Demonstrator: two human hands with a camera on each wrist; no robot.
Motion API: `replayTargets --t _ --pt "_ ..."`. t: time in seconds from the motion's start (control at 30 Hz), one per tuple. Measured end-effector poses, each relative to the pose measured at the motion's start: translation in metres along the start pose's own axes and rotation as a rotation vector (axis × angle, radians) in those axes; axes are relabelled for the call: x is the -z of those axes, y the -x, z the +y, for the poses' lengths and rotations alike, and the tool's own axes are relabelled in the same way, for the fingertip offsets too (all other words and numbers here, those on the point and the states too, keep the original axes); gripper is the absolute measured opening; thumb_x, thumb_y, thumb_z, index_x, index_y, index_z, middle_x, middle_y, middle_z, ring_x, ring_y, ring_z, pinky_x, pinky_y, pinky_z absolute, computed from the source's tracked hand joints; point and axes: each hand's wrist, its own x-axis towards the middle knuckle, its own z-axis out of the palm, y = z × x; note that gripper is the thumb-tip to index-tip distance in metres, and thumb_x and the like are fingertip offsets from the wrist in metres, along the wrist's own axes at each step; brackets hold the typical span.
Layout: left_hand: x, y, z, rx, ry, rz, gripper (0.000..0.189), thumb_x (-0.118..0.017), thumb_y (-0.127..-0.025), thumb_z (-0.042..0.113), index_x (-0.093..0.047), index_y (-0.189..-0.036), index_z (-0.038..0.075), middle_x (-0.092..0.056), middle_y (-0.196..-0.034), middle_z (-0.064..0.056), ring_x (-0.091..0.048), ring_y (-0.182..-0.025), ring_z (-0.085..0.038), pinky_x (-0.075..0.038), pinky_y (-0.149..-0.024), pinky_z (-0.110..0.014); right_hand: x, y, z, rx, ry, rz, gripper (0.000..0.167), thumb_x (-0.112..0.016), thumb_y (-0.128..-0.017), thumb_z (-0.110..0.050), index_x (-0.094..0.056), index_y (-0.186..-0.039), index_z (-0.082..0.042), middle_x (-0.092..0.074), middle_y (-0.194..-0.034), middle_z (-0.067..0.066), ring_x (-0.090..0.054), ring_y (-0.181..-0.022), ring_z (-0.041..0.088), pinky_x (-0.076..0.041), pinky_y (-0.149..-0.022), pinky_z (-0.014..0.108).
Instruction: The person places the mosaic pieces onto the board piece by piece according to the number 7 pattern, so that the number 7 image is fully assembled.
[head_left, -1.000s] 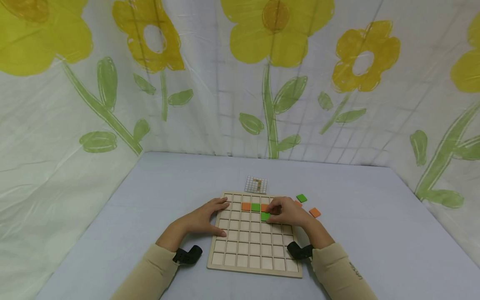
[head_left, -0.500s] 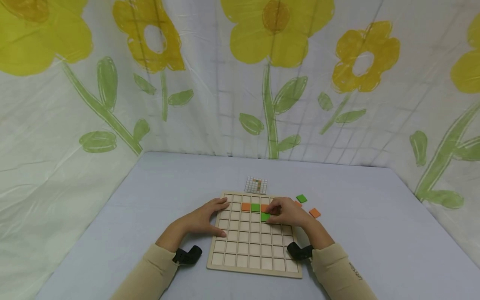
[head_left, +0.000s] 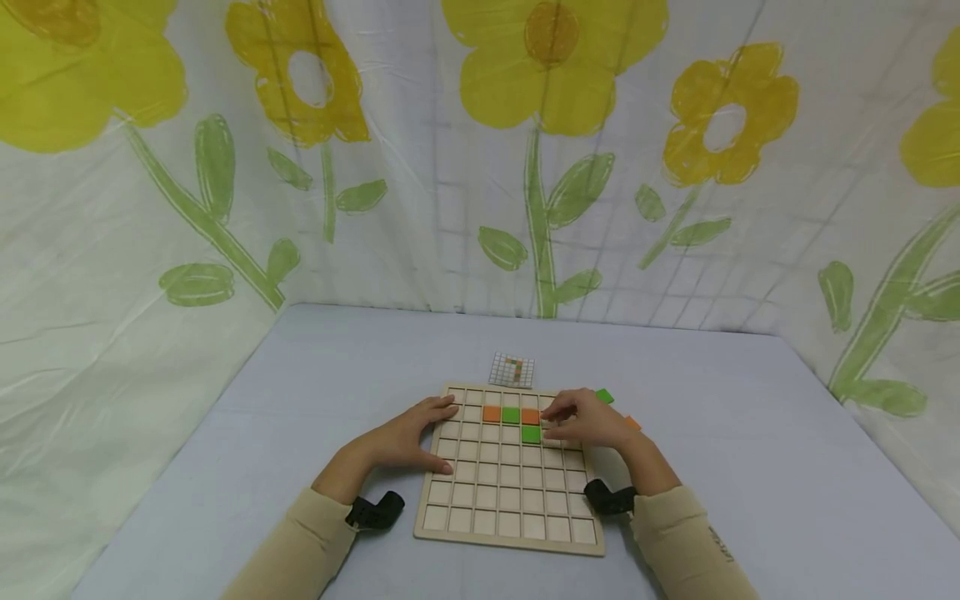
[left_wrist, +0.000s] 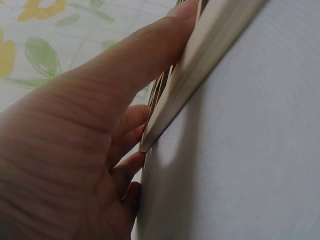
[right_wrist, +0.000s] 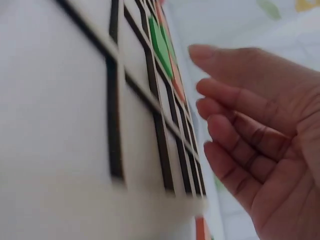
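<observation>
A wooden grid board lies on the table. Set in its upper cells are a row of an orange tile, a green tile and a second orange tile, with another green tile below the last. My left hand rests at the board's left edge, thumb and fingertips touching the frame, as the left wrist view shows too. Over the upper right cells hovers my right hand, just right of the tiles. In the right wrist view its fingers are loosely bent, holding nothing.
A small printed pattern card lies just behind the board. To the right of the board, partly hidden by the right hand, are a loose green tile and a loose orange tile. A flower-painted curtain hangs behind the table.
My right hand has let go of the lower green tile and drawn back a little to the right, uncovering it and the orange tile above. The left hand has stayed put.
</observation>
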Motion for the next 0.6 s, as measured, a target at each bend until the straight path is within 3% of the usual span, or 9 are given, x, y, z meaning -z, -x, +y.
replayTargets --t 0.4,0.6 --pt "0.001 0.001 0.001 -0.001 0.010 0.001 0.092 -0.079 -0.070 0.044 -0.035 -0.145 0.012 -0.018 -0.156 -0.006 -0.013 -0.144 -0.033 -0.021 -0.112 -0.055 0.031 0.019 0.017 -0.067 0.023 0.080 0.029 -0.074 -0.079 -0.018 -0.069 -0.101 0.001 -0.067 -0.098 0.014 -0.058 -0.082 0.010 -0.050 -0.071 0.023" --pt "0.000 0.000 0.000 -0.003 0.009 0.002 0.093 -0.079 -0.070 0.045 -0.035 -0.145 0.012 -0.018 -0.156 -0.006 -0.013 -0.144 -0.033 -0.021 -0.112 -0.056 0.047 0.033 0.031 -0.183 0.007 0.134 0.031 -0.074 -0.079 -0.019 -0.069 -0.103 0.000 -0.065 -0.100 0.014 -0.058 -0.082 0.011 -0.048 -0.062 0.023"
